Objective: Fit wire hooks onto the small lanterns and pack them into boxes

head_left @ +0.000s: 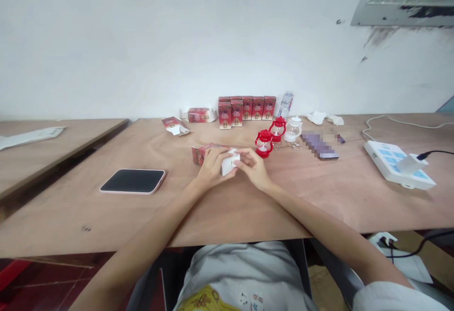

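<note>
A small red printed carton (197,155) is held above the middle of the table, its white end flaps turned towards me. My left hand (212,168) is wrapped round its side. At the white end, my right hand (256,168) pinches the flaps between thumb and fingers. Just beyond the right hand stand two small red lanterns (264,144) with clear middles, and a white lantern (292,129) beside them. Small metal wire pieces (295,146) lie near their bases. My fingers partly hide the carton.
Several upright red cartons (237,110) stand by the wall, with a clear bottle (285,104) at their right. Opened cartons (176,126) lie to their left. A pink-edged phone (133,181) is at left; another phone (319,146) and a power strip (399,165) lie right.
</note>
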Demonstrator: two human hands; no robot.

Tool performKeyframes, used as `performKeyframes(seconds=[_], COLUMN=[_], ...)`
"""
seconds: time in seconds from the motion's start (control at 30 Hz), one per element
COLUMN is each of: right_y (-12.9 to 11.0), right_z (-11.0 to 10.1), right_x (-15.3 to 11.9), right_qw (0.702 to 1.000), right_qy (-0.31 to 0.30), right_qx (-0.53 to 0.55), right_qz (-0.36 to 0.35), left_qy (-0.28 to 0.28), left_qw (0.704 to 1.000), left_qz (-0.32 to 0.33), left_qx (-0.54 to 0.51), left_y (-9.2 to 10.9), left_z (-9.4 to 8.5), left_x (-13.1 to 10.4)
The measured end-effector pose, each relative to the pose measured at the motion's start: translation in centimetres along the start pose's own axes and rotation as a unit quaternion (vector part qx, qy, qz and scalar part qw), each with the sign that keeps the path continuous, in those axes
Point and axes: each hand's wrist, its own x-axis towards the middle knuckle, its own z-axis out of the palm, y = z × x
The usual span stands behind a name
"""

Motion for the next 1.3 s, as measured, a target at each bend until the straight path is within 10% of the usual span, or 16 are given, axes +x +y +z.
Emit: performKeyframes(seconds=[0.5,0.7,0.93,1.0,1.17,1.3], right_y=[0.2,0.7,1.3,0.9,0.2,1.0], right_z=[-0.2,-1.6,-1.9,-1.8,-3.8,-7.0], right_x=[0.3,0.3,0.3,0.4,1.5,2.6], right_qw=[0.998,0.957,0.824,0.813,0.814,0.857], right_qy=[-0.066,-0.002,-0.205,-0.171,0.144,0.180], right_qx=[0.003,-0.247,-0.424,-0.444,-0.501,-0.467], right_qz=[0.013,-0.151,-0.315,-0.335,-0.255,-0.125], left_qy=[-0.005,0.046,0.024,0.023,-0.034,-0.061], left_qw=[0.994,0.955,0.865,0.864,0.879,0.889], left_qz=[0.025,-0.287,-0.416,-0.419,-0.404,-0.378], left_qx=[-0.103,-0.056,-0.279,-0.278,-0.253,-0.249], left_y=[0.1,0.3,-2.6,-3.0,-2.6,-1.5], left_z=[0.2,0.0,0.5,0.2,-0.5,-0.6], left_x=[-0.3,0.4,-0.1,0.0,0.5,0.6])
